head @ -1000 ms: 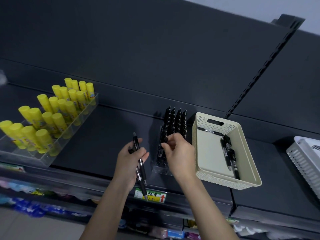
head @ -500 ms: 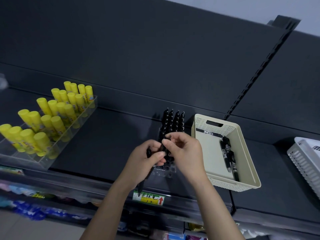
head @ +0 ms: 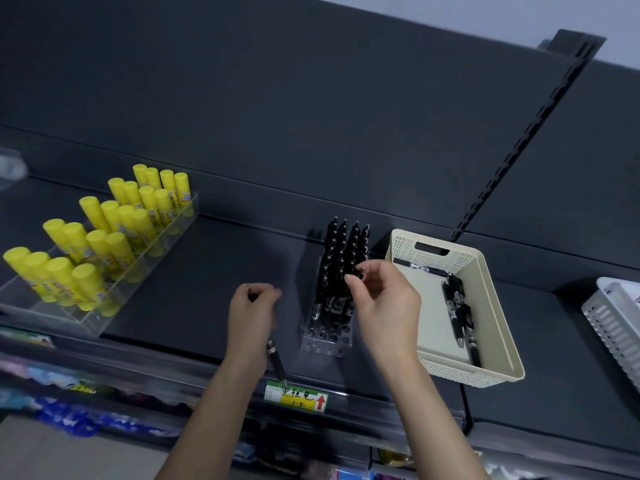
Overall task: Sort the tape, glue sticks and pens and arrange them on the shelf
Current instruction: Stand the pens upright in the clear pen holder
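Dark back panel (head: pixel 277 98), slotted upright (head: pixel 516 150), pale wall (head: pixel 485 12) top right; dim light.

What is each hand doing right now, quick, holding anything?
Left hand: gripping a black pen, tip pointing down.
Right hand: pinching the top of a second pen over the clear rack.

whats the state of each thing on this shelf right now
pen holder, back rows full, front holes empty
left hand, grips one spare pen
right hand, pinches a pen top at the holder
beige basket, loose pens lying inside
glue sticks, upright in clear tray
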The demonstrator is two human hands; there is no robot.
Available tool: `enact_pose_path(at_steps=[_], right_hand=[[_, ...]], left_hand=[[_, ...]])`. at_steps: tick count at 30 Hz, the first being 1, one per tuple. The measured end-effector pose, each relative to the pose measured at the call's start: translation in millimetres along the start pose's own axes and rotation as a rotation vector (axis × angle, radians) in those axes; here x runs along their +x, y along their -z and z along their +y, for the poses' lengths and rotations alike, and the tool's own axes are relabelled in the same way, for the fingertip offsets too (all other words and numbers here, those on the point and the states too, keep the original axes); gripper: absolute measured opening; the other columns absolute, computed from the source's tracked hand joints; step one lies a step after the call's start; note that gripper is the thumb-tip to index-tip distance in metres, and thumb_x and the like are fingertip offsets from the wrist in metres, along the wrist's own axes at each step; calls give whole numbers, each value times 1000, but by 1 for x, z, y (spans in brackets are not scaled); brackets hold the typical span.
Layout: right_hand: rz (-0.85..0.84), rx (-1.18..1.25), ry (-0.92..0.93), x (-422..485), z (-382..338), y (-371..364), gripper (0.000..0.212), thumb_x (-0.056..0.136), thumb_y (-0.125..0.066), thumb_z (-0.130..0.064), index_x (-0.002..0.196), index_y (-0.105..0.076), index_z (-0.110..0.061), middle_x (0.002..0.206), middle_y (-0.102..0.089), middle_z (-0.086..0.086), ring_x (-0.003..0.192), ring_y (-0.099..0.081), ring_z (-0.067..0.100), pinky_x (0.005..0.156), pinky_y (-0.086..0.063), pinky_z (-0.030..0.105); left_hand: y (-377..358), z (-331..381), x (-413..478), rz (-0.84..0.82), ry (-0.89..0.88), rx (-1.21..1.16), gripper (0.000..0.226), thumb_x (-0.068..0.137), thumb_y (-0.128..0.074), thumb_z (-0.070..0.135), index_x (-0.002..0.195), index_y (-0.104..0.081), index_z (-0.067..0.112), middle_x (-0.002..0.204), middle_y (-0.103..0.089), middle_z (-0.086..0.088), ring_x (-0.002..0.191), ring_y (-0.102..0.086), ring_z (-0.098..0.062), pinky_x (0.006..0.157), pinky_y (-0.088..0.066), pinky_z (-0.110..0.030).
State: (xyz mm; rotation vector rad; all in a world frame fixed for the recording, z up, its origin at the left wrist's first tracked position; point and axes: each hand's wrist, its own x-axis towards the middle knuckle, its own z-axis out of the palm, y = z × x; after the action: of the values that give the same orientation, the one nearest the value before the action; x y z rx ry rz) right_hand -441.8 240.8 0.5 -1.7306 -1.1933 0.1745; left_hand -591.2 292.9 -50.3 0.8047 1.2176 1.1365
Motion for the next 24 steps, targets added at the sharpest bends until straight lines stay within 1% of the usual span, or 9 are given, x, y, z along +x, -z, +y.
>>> enact_pose_path(at_steps=[2, 4, 5, 8, 11, 14, 16, 20, 24], right_hand=[[6, -23, 18, 0, 0, -1, 11, 82, -71, -19, 89, -63, -19, 80, -64, -6, 72, -58, 5, 65, -40, 6], [-6, -50, 34, 1, 1, -2, 11, 82, -71, -18, 89, -63, -19, 81, -64, -6, 72, -58, 6, 65, -40, 5], [-24, -70, 46, 0, 2, -3, 11, 83, -71, -18, 90, -63, -18, 82, -64, -4, 73, -59, 8, 66, -42, 7], [-115, -145, 82, -4, 6, -10, 11, 84, -70, -16, 93, -64, -12, 85, -65, 2, 75, -60, 16, 71, -50, 28], [-145, -184, 99, -11, 11, -16, 12, 86, -68, -18, 96, -64, -13, 89, -64, 1, 77, -59, 14, 71, -52, 31], [-135, -177, 107, -11, 13, -20, 14, 86, -68, -19, 98, -64, -13, 90, -65, 1, 77, -60, 14, 71, -52, 29], [-148, -147, 64, -10, 13, -20, 18, 85, -69, -21, 101, -63, -15, 90, -65, -2, 79, -61, 12, 72, -52, 27], [-133, -37, -26, -14, 14, -13, 22, 83, -70, -29, 99, -61, -18, 80, -62, -11, 75, -59, 3, 67, -45, 10], [-84, 101, -61, -15, 11, -2, 9, 83, -70, -30, 83, -64, -23, 72, -64, -10, 68, -57, 4, 64, -45, 14]], left_hand=[[0, -1, 0, -16, 46, -28, 21, 80, -48, -4, 86, -52, 15, 64, -45, 1, 57, -39, -13, 55, -34, -29], [1, -1, 1, -30, 60, -16, 28, 77, -44, -8, 88, -53, 16, 76, -47, -2, 66, -40, -17, 63, -34, -33], [2, -1, 1, -45, 55, 11, 29, 79, -44, -9, 88, -54, 16, 81, -48, -3, 70, -42, -18, 66, -35, -35], [6, -2, 1, -115, 16, 107, 30, 85, -49, -8, 89, -62, 19, 89, -53, -2, 79, -49, -19, 73, -40, -36], [8, -3, -3, -127, -63, 182, 29, 86, -59, -3, 92, -67, 25, 90, -58, 3, 82, -54, -14, 78, -46, -33], [10, -2, -5, -104, -113, 169, 29, 81, -69, -1, 93, -69, 26, 86, -61, 1, 81, -59, -14, 78, -51, -32], [9, 0, -5, -82, -121, 151, 28, 79, -72, -1, 93, -67, 23, 88, -66, 1, 83, -63, -13, 77, -54, -31], [8, 5, -8, -80, -157, 105, 25, 77, -75, 1, 91, -67, 20, 91, -72, 0, 87, -68, -11, 70, -52, -21], [5, 16, -16, -206, -245, 68, 25, 75, -75, 0, 87, -70, 21, 88, -74, 3, 83, -69, -7, 68, -51, -14]])
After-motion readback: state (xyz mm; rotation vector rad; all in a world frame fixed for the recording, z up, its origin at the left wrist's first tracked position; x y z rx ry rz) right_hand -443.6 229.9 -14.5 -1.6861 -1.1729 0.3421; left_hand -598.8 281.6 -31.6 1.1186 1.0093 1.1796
